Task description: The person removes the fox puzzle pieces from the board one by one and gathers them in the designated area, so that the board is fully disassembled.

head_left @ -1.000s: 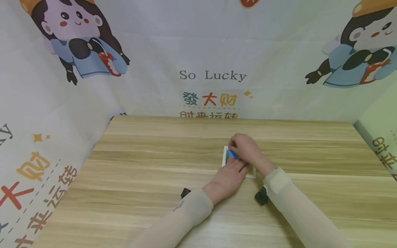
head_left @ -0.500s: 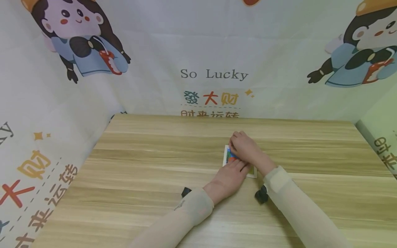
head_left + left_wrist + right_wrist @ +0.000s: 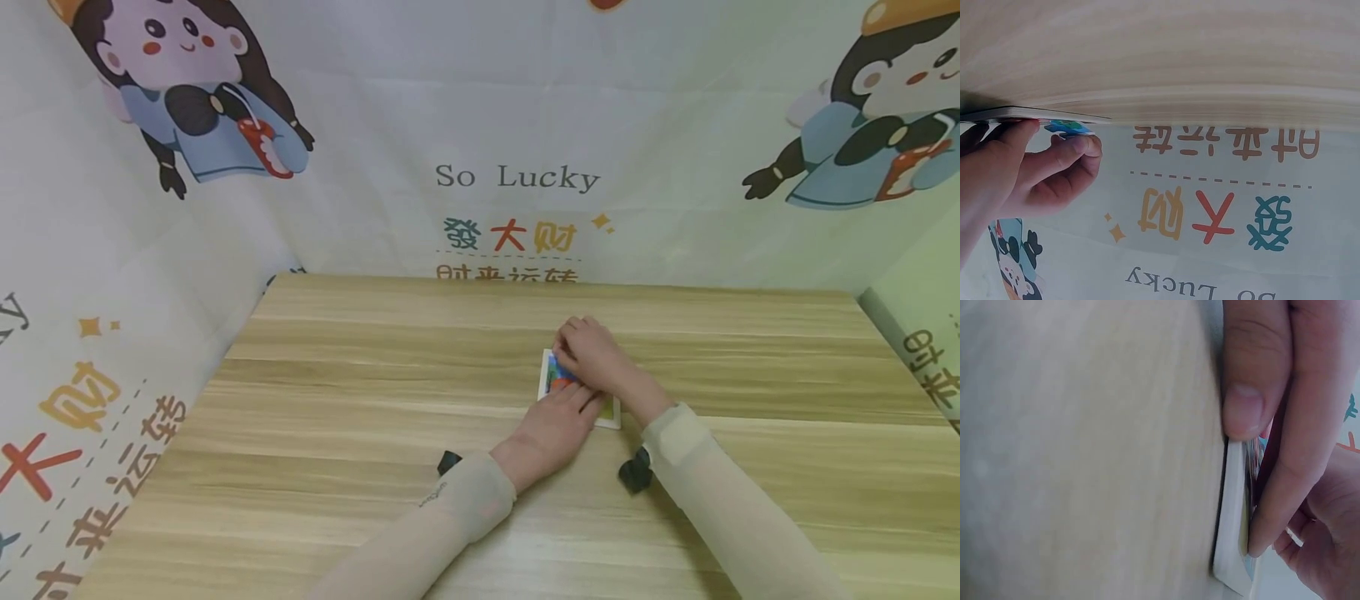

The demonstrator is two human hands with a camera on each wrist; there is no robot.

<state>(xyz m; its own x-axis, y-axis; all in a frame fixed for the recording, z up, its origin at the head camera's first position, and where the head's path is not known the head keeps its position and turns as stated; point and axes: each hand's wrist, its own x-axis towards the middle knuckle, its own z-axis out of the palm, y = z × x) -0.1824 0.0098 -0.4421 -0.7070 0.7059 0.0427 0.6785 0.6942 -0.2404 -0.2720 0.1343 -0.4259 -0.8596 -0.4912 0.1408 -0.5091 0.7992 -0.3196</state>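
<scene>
A small picture puzzle board [image 3: 617,419] with a white rim and a blue, red and green picture lies flat on the table. My left hand [image 3: 547,429] lies over its near part, straight fingers resting on it. In the right wrist view, one left fingertip [image 3: 1244,412] touches the board's edge. Reaching across the far part is my right hand [image 3: 596,354], its fingers curled. The left wrist view shows its thumb and finger pinching a blue and green puzzle piece [image 3: 1069,127] at the board's edge. Both hands hide much of the picture.
Two small black objects lie on the wooden table [image 3: 337,400], one by the left sleeve [image 3: 448,463] and one by the right sleeve [image 3: 635,472]. A printed cloth backdrop [image 3: 517,108] stands behind the table and along its sides.
My right hand's fingers have shifted slightly at the board's far part. The left hand and the board stay in place.
</scene>
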